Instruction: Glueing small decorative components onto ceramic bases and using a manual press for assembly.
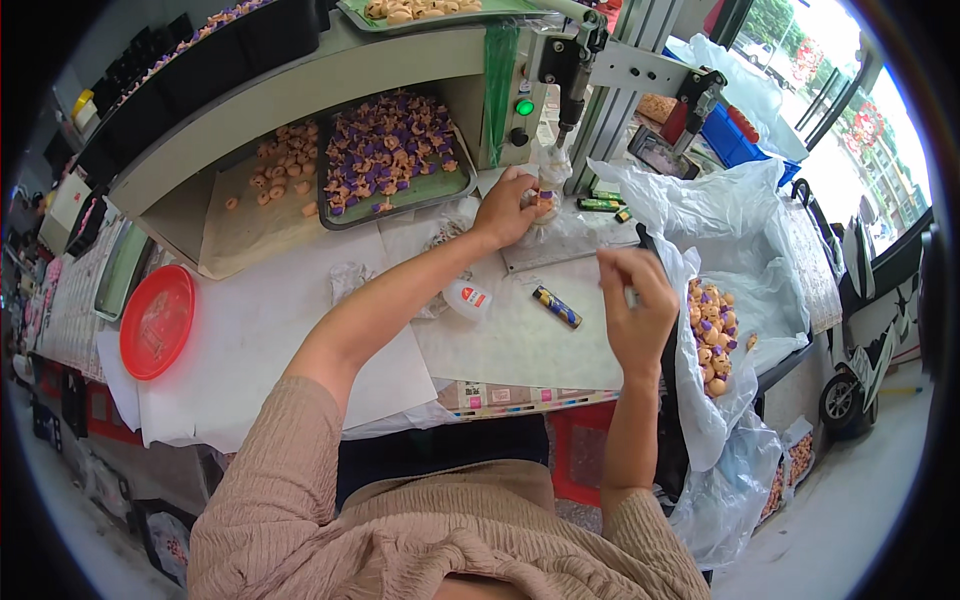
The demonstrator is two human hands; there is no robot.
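from the head view, a grey tray of small purple-and-tan plastic pieces [392, 150] sits under the shelf at the bench's far edge, and a clear plastic bag of the same finished-looking pieces [712, 335] hangs open off the right edge, so much looks done with plenty left. the left hand [510, 208] is closed around a small tan piece [543, 200] beneath the upright press tool [575, 85]. the right hand [635, 300] is loosely curled, pinching something too small to tell, just beside the bag.
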